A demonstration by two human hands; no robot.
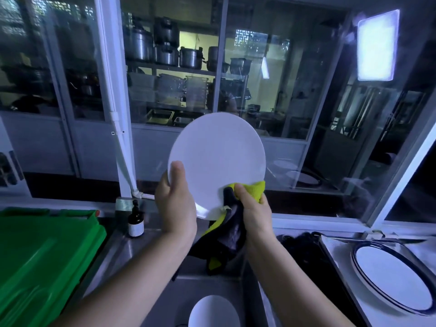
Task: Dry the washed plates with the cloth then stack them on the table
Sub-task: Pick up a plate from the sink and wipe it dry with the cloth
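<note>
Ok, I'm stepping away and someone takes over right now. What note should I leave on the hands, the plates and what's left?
Left hand grips the plate by its lower left rim, tilted up facing the camera.
Right hand presses the cloth on the plate's lower right edge.
Done: blue-rimmed plates lie stacked on the right.
Left: finish wiping this plate, stack it, then probably dry the white dish below the arms.
</note>
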